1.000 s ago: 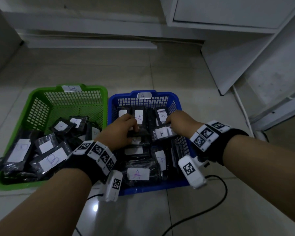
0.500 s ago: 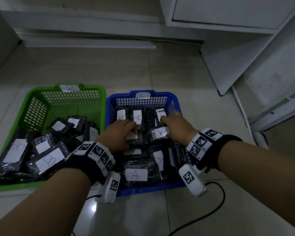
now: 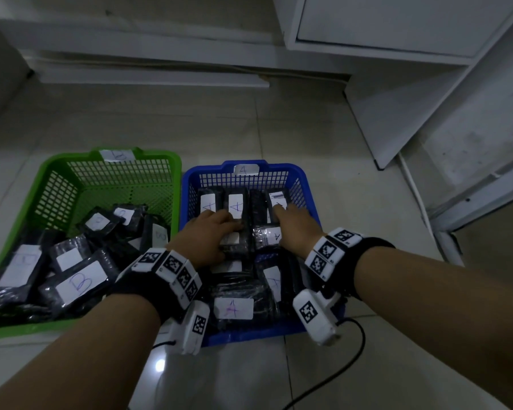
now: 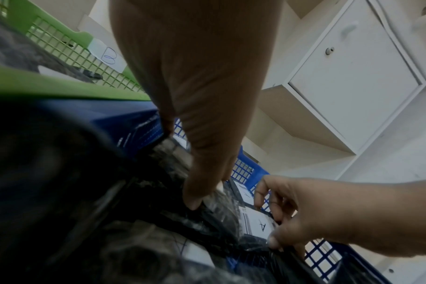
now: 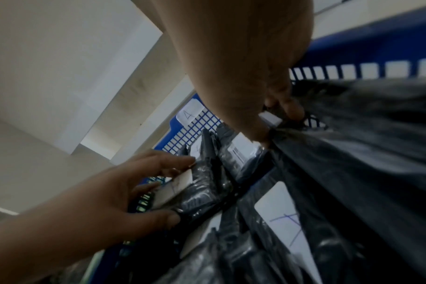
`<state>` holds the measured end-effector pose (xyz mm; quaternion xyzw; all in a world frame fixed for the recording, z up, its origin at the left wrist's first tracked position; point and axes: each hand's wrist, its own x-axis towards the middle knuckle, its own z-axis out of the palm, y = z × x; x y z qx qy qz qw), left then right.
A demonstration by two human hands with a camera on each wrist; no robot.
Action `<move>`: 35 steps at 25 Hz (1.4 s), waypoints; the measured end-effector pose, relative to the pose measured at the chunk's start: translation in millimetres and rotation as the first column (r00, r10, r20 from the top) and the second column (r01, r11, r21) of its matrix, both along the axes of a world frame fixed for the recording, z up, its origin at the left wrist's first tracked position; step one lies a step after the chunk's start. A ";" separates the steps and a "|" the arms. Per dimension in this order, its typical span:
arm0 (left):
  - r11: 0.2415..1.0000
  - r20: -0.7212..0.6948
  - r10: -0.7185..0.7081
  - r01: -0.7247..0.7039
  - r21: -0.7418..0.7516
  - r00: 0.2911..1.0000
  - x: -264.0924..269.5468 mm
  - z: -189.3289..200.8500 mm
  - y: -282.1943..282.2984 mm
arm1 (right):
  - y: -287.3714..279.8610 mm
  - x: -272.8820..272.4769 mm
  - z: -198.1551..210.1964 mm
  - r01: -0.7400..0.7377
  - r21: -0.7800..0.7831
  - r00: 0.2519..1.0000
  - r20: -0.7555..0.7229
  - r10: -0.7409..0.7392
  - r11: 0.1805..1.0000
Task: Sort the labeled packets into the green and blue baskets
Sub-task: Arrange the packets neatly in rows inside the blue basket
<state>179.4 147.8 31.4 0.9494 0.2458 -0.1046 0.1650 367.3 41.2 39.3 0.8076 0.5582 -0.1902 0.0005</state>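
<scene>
Both hands reach into the blue basket [image 3: 304,184], which is tagged A and holds several black packets with white A labels. My left hand [image 3: 234,226] grips a black packet [image 3: 245,245] in the middle of the basket; in the right wrist view its thumb and fingers [image 5: 182,163] curl round that packet [image 5: 202,192]. My right hand [image 3: 279,208] pinches the edge of a packet labelled A [image 4: 258,221] by the far right wall. The green basket [image 3: 57,164], tagged B, stands to the left with several B packets [image 3: 77,284].
The baskets sit side by side on a pale tiled floor. A white cabinet [image 3: 397,25] stands behind, and a white panel [image 3: 427,99] leans at the right. A black cable [image 3: 356,347] runs over the floor near the blue basket's front right corner.
Both hands stay inside the blue basket. The right hand has shifted a little to the left and reaches further towards the far packets. The left hand has hardly moved.
</scene>
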 end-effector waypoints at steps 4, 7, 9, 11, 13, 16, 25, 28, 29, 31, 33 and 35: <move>1.000 0.019 0.023 -0.023 0.006 1.000 0.6 -5.4 1.9 | -7.7 16.0 17.9 -0.174 -0.113 0.980 -0.120 0.161 0.978; 0.999 0.038 0.053 -0.053 -0.009 0.998 2.4 -9.4 2.5 | -23.9 12.5 20.0 -0.393 -0.441 0.917 -0.123 0.380 0.807; 0.999 0.032 0.052 -0.052 -0.009 0.998 3.7 -10.2 3.3 | -28.4 10.2 18.1 -0.409 -0.476 0.908 -0.126 0.400 0.778; 0.999 0.032 0.052 -0.052 0.006 0.998 4.4 -10.0 3.9 | -26.1 10.9 20.5 -0.437 -0.466 0.895 -0.141 0.423 0.770; 0.998 0.031 0.039 -0.041 0.043 0.999 5.2 -9.8 3.2 | -21.9 12.7 26.2 -0.451 -0.464 0.888 -0.148 0.435 0.763; 0.999 0.000 0.017 -0.017 0.050 1.000 8.0 -9.8 1.6 | -20.5 12.1 31.6 -0.457 -0.481 0.880 -0.125 0.458 0.748; 1.000 0.006 -0.004 0.004 -0.023 1.000 3.6 -6.0 7.4 | -14.0 27.8 48.3 -0.409 -0.394 0.899 -0.329 0.289 0.823; 1.000 0.076 0.001 -0.002 0.014 0.997 0.0 -3.1 11.3 | -7.1 35.6 59.0 -0.290 -0.252 0.868 -0.476 0.143 0.923; 0.999 0.100 0.004 -0.008 0.045 0.995 -1.7 -2.4 12.7 | -5.0 38.1 59.4 -0.217 -0.192 0.858 -0.506 0.094 0.957; 0.996 0.065 -0.001 -0.005 0.088 0.998 -3.4 -0.1 12.7 | -2.5 41.8 55.9 -0.051 -0.096 0.841 -0.541 -0.010 0.994; 0.994 -0.012 -0.011 0.012 0.112 1.000 -3.7 0.6 10.9 | 0.0 44.6 50.2 0.055 -0.055 0.841 -0.535 -0.076 0.997; 0.994 -0.009 -0.013 0.014 0.107 1.000 -4.6 0.4 10.3 | 3.0 46.9 43.6 0.074 -0.029 0.880 -0.468 -0.079 0.997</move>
